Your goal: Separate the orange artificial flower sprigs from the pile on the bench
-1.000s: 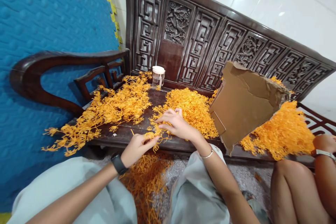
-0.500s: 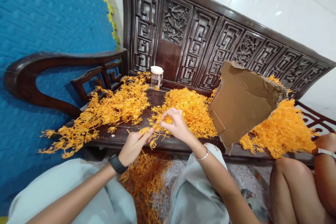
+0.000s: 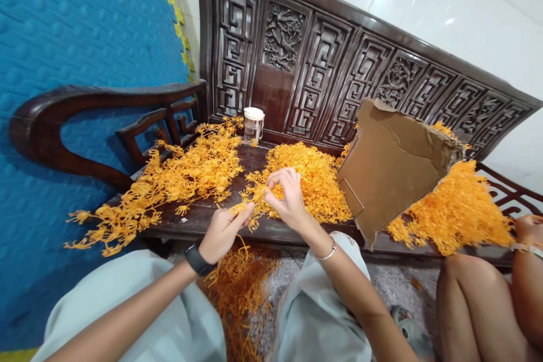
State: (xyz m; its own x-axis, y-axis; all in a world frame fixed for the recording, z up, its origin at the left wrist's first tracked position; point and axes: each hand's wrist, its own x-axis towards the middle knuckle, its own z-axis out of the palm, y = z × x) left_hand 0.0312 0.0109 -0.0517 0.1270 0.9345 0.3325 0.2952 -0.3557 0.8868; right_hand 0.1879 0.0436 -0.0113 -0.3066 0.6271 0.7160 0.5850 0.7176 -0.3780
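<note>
My left hand [image 3: 224, 233], with a dark watch on its wrist, is closed on an orange plastic sprig [image 3: 238, 208] with thin branching tips. To the right of it, my right hand [image 3: 288, 195] wears a bangle and pinches at an orange strand, thumb and index finger nearly together; the strand's end is partly hidden. Beyond my right hand lies a heap of loose orange pieces [image 3: 316, 175] on the dark wooden bench [image 3: 201, 216]. Longer branched orange sprigs [image 3: 190, 172] are piled at the bench's left end.
A clear cup with a white lid [image 3: 253, 124] stands by the carved backrest [image 3: 280, 90]. A cardboard piece [image 3: 394, 164] leans at the right, beside another orange heap [image 3: 462, 209]. Orange stems [image 3: 241, 300] lie below between my knees. Another person's knee [image 3: 470, 283] is at the right.
My left hand has shifted slightly right and up with the sprig. My right hand has risen a little and turned, drawing slightly right. The heaps look the same.
</note>
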